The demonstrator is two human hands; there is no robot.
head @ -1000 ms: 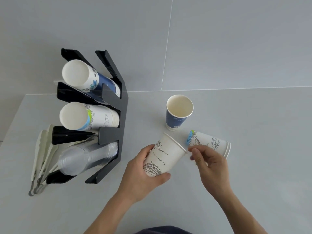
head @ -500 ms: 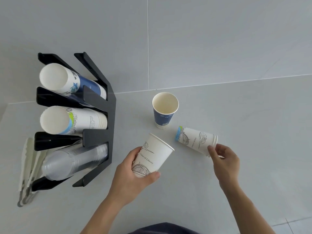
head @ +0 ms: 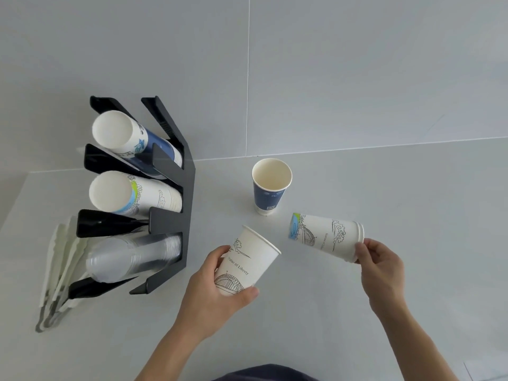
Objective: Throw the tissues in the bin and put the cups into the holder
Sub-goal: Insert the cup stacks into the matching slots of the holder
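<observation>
While the black holder (head: 170, 204) at left carried blue cups on top, white cups mid and clear cups below, the left hand (head: 217, 292) gripped a tilted white cup (head: 244, 266) just beside it. An empty blue cup (head: 270, 188) stood behind; right hand (head: 382, 268) pinched the sideways cup (head: 325, 236), open table (head: 412, 188) rightward.

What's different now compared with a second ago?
The right hand left the lying white cup's base end and took hold of its rim end. The left hand keeps its grip on the other white cup. The blue cup and holder stayed put.
</observation>
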